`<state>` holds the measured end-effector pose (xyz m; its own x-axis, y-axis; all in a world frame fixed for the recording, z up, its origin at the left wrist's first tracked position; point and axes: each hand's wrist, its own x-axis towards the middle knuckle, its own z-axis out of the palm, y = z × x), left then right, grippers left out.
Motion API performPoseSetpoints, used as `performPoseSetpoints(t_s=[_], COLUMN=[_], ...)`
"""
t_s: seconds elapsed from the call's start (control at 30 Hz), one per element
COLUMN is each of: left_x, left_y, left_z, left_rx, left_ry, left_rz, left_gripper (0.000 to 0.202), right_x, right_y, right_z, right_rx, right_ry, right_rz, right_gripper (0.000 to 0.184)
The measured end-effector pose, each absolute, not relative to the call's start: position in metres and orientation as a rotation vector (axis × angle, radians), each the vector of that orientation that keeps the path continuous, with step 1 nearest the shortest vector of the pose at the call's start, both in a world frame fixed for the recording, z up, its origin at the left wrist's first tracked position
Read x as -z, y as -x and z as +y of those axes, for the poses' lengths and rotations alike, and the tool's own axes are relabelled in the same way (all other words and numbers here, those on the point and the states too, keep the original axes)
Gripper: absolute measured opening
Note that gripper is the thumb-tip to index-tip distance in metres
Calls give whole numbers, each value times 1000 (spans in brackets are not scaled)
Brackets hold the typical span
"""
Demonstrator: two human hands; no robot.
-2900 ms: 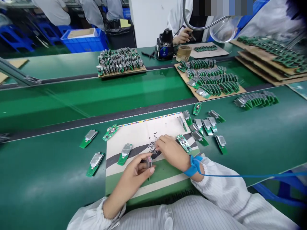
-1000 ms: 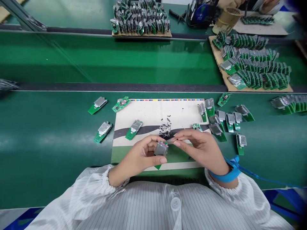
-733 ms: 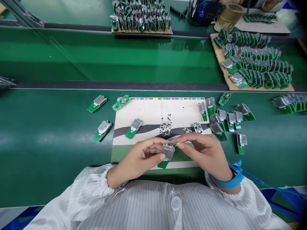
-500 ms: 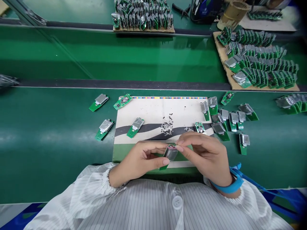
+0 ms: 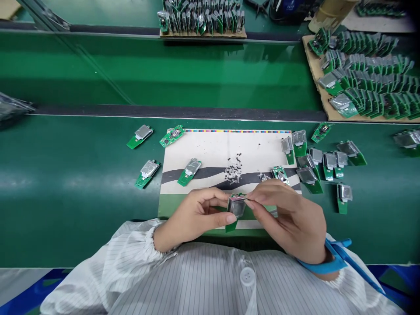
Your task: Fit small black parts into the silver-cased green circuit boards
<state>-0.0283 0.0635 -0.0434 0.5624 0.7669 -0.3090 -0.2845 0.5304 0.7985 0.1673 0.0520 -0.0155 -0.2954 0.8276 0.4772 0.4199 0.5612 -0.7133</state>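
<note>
My left hand (image 5: 200, 214) grips a small green circuit board with a grey display (image 5: 236, 208) by its sides, thumb at the display's lower left corner. The board stands tilted over the printed sheet (image 5: 203, 146), its green end pointing down. My right hand (image 5: 285, 210) is closed in a pinch at the board's upper right edge. A thin sliver shows at those fingertips, too small to name. Pinkish colour runs along the display's top edge. Beyond my hands lies a scattered pile of tiny black and silver pieces (image 5: 233, 170). Another circuit board (image 5: 280, 174) lies just behind my right hand.
Loose boards with displays lie at left (image 5: 147, 173) and in a cluster at right (image 5: 306, 175). Cardboard trays with rows of boards stand at back right (image 5: 315, 70) and back centre (image 5: 203, 35). A blue wrist strap (image 5: 323, 264) trails from my right wrist.
The view has shifted slightly, so most things sit farther right. The board in my left hand is turned a little more upright. My right fingertips remain pinched at its upper edge.
</note>
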Motion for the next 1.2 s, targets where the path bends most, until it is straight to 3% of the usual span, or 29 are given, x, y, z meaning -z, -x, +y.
performPoseSetpoints(t_s=[0.27, 1.2], left_x=[45, 44], left_y=[27, 30], left_z=[63, 64], left_rx=[-718, -668], left_ry=[-775, -894], left_rz=[696, 787], left_gripper=[21, 18], right_x=[18, 23], right_y=[-165, -164], right_z=[50, 49], right_rx=[-502, -585], right_ry=[1002, 1131], right_rz=[-1926, -1989], right_gripper=[39, 22])
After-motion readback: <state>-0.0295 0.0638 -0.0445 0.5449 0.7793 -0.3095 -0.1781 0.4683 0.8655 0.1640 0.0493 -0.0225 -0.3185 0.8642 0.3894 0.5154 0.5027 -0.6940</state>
